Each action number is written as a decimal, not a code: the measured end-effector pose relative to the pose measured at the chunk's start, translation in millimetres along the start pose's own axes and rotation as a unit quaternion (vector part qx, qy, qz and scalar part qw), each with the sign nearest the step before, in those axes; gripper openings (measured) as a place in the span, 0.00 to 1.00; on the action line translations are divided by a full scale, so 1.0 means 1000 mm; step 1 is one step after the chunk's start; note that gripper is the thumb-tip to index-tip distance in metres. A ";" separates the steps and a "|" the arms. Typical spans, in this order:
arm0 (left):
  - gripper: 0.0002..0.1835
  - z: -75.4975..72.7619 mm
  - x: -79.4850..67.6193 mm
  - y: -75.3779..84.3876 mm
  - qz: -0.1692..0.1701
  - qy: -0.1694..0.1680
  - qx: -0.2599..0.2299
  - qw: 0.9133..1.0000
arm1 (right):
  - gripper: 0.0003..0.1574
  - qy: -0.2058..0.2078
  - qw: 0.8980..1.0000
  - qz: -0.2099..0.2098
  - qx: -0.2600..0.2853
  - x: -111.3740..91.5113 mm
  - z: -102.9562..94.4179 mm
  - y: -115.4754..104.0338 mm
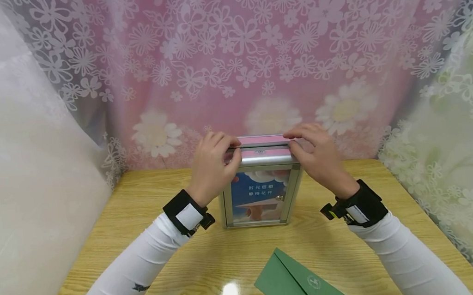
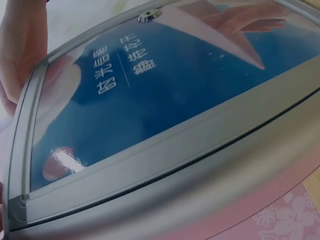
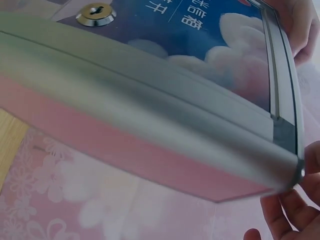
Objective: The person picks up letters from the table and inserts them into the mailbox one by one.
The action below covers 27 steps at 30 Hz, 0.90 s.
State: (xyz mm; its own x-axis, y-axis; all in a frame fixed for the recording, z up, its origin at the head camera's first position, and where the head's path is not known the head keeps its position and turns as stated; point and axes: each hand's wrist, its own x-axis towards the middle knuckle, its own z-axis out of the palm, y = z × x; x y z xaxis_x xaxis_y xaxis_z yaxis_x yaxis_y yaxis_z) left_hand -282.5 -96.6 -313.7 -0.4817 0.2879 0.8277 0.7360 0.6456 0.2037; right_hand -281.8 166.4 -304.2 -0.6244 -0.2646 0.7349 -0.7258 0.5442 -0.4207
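Observation:
An upright mailbox (image 1: 261,194) with silver metal edges, pink panels and a blue picture front stands on the table. A dark slot runs along its top, and a small round lock (image 3: 96,15) sits on the front door. My left hand (image 1: 214,165) holds its upper left corner, fingers over the top and thumb at the front. At the upper right corner, my right hand (image 1: 318,156) grips with bent fingers and thumb. The right wrist view shows fingertips (image 3: 295,212) around that corner. A green envelope (image 1: 303,283) lies flat nearer to me, touched by neither hand.
The wood-grain table (image 1: 166,264) spreads around the mailbox. Behind it hangs a pink flowered curtain (image 1: 222,74), close to the table's back edge. A pale cloth (image 1: 23,136) hangs on the left and a flowered one (image 1: 466,148) on the right.

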 end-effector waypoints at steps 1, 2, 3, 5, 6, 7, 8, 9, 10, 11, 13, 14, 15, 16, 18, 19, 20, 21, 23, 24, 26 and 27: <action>0.08 -0.001 -0.002 0.001 0.006 0.006 -0.002 1.000 | 0.12 0.001 1.000 0.004 0.005 -0.002 -0.002 0.000; 0.08 -0.002 -0.004 0.002 0.012 0.011 -0.003 1.000 | 0.12 0.002 1.000 0.006 0.005 -0.005 -0.005 0.000; 0.07 -0.003 -0.006 0.004 0.020 0.014 -0.002 1.000 | 0.12 0.003 1.000 0.009 0.004 -0.007 -0.008 0.000; 0.07 -0.005 -0.010 0.007 0.035 0.020 0.003 0.999 | 0.13 0.005 1.000 0.018 -0.004 -0.013 -0.013 0.001; 0.07 -0.006 -0.012 0.009 0.043 0.023 0.007 0.999 | 0.14 0.006 1.000 0.024 -0.008 -0.015 -0.016 0.001; 0.07 -0.006 -0.014 0.010 0.052 0.026 0.010 0.998 | 0.14 0.006 0.999 0.031 -0.017 -0.018 -0.018 0.002; 0.08 -0.007 -0.016 0.012 0.062 0.029 0.013 0.998 | 0.15 0.007 0.999 0.036 -0.026 -0.021 -0.021 0.002; 0.08 -0.008 -0.019 0.014 0.072 0.032 0.013 0.997 | 0.15 0.007 0.998 0.043 -0.035 -0.025 -0.023 0.003; 0.08 -0.008 -0.022 0.016 0.083 0.035 0.013 0.996 | 0.15 0.008 0.998 0.051 -0.044 -0.028 -0.025 0.004; 0.08 -0.008 -0.024 0.018 0.095 0.039 0.012 0.995 | 0.16 0.008 0.997 0.057 -0.052 -0.032 -0.028 0.005; 0.08 -0.008 -0.030 0.022 0.120 0.039 0.006 0.992 | 0.17 0.005 0.995 0.066 -0.069 -0.040 -0.032 0.008; 0.08 -0.007 -0.032 0.024 0.132 0.035 0.003 0.991 | 0.17 0.003 0.995 0.070 -0.072 -0.044 -0.034 0.009; 0.08 -0.006 -0.035 0.026 0.144 0.029 -0.002 0.989 | 0.18 -0.001 0.994 0.073 -0.076 -0.048 -0.037 0.010; 0.08 -0.005 -0.038 0.028 0.155 0.022 -0.005 0.988 | 0.18 -0.004 0.994 0.074 -0.077 -0.052 -0.038 0.012; 0.08 -0.001 -0.044 0.032 0.176 0.003 -0.013 0.984 | 0.19 -0.011 0.994 0.077 -0.081 -0.060 -0.041 0.014; 0.09 0.001 -0.048 0.033 0.185 -0.009 -0.016 0.983 | 0.19 -0.014 0.993 0.079 -0.081 -0.063 -0.042 0.015; 0.09 0.003 -0.052 0.035 0.193 -0.021 -0.019 0.981 | 0.20 -0.018 0.993 0.082 -0.081 -0.067 -0.043 0.016; 0.09 0.006 -0.056 0.036 0.201 -0.033 -0.021 0.979 | 0.21 -0.024 0.993 0.086 -0.081 -0.071 -0.043 0.016; 0.10 0.012 -0.063 0.037 0.215 -0.059 -0.027 0.974 | 0.22 -0.035 0.991 0.098 -0.081 -0.077 -0.044 0.016; 0.10 0.016 -0.067 0.038 0.219 -0.072 -0.031 0.972 | 0.22 -0.039 0.991 0.104 -0.081 -0.079 -0.044 0.016; 0.11 0.023 -0.074 0.040 0.224 -0.101 -0.043 0.968 | 0.24 -0.049 0.989 0.113 -0.082 -0.085 -0.044 0.015; 0.12 0.026 -0.078 0.041 0.225 -0.116 -0.049 0.966 | 0.24 -0.054 0.988 0.117 -0.083 -0.087 -0.044 0.014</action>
State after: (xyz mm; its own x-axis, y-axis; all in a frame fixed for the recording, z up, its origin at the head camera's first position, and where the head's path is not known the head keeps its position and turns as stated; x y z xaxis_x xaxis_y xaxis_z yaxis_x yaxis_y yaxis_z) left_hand -227.4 -74.6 -383.4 -0.1875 0.6814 0.7074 0.9316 0.3517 -0.0918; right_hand -225.2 232.6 -350.5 -0.8039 -0.1945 0.5620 -0.5056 0.7212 -0.4735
